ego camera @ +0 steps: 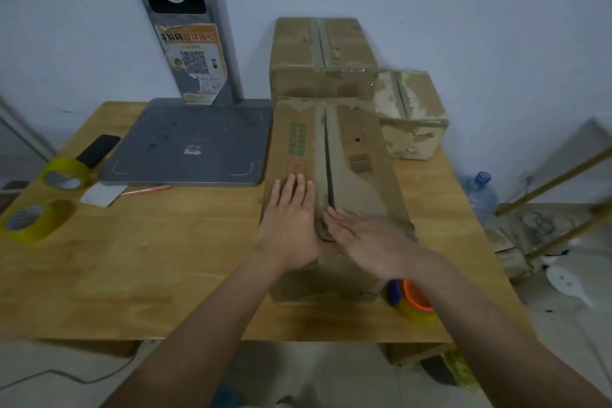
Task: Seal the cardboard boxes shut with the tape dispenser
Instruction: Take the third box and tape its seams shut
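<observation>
A long cardboard box (357, 156) lies on the wooden table (132, 275) in front of me, a dark gap running between its two top flaps. My left hand (291, 225) rests flat on the left flap near the box's front end. My right hand (371, 242) lies flat across the front end of the seam, fingertips touching the gap. Neither hand holds anything. The tape dispenser (410, 300), orange and blue with a yellowish roll, stands on the table just right of the box's front corner, partly hidden by my right forearm.
Two more boxes stand behind: a taped one (321, 56) and a smaller torn one (410, 113) at the right. A grey scale platform with a post (192, 139) sits at the left. Two tape rolls (64, 172) (33, 219), a phone (99, 149) and a card lie at the left edge.
</observation>
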